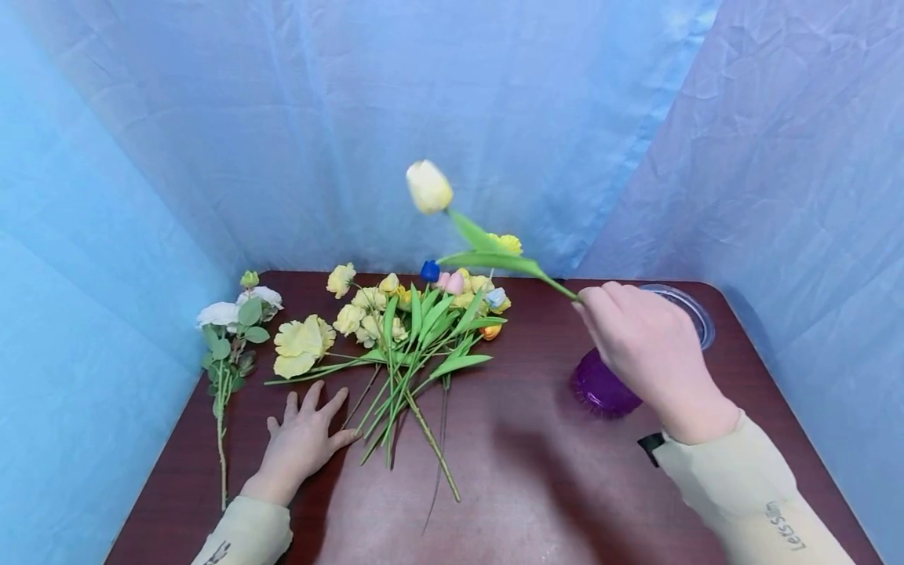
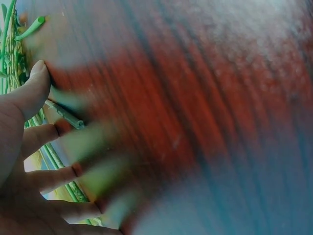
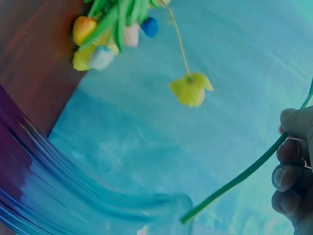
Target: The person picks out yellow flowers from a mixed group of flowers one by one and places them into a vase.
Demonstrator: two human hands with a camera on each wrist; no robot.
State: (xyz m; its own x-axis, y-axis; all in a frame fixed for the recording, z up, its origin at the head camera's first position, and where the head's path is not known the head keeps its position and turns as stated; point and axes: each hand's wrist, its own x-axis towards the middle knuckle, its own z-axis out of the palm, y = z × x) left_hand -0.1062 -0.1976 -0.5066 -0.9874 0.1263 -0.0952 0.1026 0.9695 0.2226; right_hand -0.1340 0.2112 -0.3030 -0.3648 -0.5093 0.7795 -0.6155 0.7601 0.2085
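Note:
My right hand (image 1: pixel 639 345) pinches the green stem of a white tulip (image 1: pixel 428 188) between thumb and fingers. The bloom points up and left, high above the table. In the right wrist view the cut end of the stem (image 3: pixel 234 182) overlaps the rim of a ribbed vase (image 3: pixel 93 191). That vase is purple at its base (image 1: pixel 600 384) and clear at its rim; my right hand hides its middle in the head view. Fingers spread, my left hand (image 1: pixel 304 443) rests on the table beside the stems of a flower pile (image 1: pixel 417 337).
Yellow, pink, blue and orange blooms lie in the pile at the table's middle. A large pale yellow flower (image 1: pixel 302 345) lies left of it. White roses (image 1: pixel 219 314) with leafy stems lie at the far left. Blue curtains (image 1: pixel 452 118) enclose the brown table (image 1: pixel 508 502).

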